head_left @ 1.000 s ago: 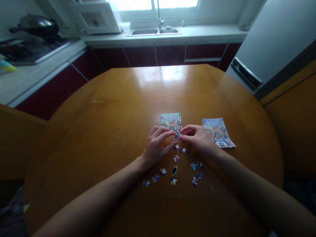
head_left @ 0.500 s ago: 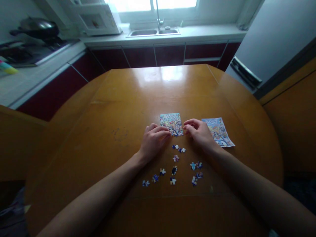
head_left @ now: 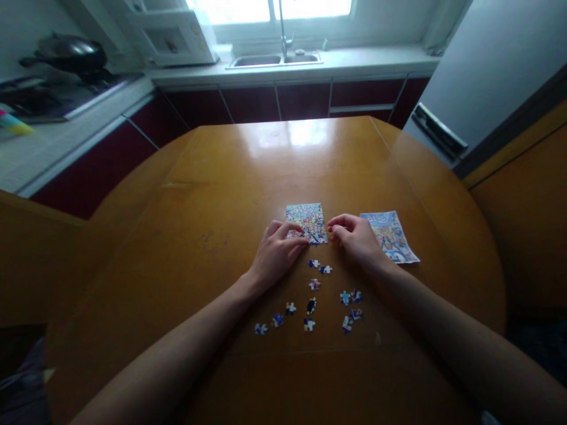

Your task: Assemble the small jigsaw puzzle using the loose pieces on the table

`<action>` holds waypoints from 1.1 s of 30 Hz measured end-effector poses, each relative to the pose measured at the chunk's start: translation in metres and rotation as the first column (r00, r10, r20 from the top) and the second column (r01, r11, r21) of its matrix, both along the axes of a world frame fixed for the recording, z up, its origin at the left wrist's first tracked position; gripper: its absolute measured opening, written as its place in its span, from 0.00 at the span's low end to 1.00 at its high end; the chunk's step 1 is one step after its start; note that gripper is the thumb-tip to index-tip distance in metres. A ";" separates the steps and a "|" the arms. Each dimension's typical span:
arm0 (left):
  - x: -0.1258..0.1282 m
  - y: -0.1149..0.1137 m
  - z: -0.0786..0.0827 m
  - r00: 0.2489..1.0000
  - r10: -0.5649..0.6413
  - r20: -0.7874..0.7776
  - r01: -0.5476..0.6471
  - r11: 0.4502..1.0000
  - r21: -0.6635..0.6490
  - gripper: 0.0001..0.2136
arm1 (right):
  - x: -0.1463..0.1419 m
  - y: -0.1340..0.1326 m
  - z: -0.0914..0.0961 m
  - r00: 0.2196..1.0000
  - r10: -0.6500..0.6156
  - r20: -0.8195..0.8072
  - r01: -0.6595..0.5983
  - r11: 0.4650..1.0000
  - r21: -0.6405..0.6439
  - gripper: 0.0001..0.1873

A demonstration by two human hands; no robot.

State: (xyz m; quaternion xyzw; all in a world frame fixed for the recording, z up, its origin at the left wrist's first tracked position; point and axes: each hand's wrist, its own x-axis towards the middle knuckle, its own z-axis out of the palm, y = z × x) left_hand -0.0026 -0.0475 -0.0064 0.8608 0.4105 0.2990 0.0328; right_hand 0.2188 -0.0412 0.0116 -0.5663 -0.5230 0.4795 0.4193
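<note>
A small, partly built jigsaw puzzle (head_left: pixel 305 217) lies flat on the round wooden table (head_left: pixel 212 195). My left hand (head_left: pixel 277 257) rests at its lower left corner, fingers curled together and pressing on the edge. My right hand (head_left: pixel 358 241) sits at the puzzle's right edge, thumb and forefinger bent and slightly apart with nothing between them. Several loose puzzle pieces (head_left: pixel 311 305) lie scattered on the table between my forearms. A printed reference picture (head_left: pixel 392 237) lies just right of my right hand.
Beyond the table runs a kitchen counter with a sink (head_left: pixel 274 58) under a bright window. A microwave (head_left: pixel 172 36) and a wok (head_left: pixel 71 52) on a stove stand at the left. A grey fridge (head_left: pixel 487 71) stands at the right.
A second ago both hands pinched one piece together at the puzzle's lower edge. They have since let go and moved apart to the puzzle's two sides; the piece now sits in the puzzle.
</note>
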 end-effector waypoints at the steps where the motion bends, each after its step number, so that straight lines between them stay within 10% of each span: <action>1: 0.000 0.000 0.000 1.000 -0.006 -0.001 0.006 1.000 -0.002 0.04 | 0.000 0.000 0.000 1.000 0.001 -0.002 -0.001 1.000 -0.003 0.08; 33: -0.003 -0.006 0.002 0.992 0.055 0.116 -0.042 0.993 -0.108 0.13 | -0.007 -0.018 0.004 0.726 0.191 0.661 -0.407 0.894 0.188 0.14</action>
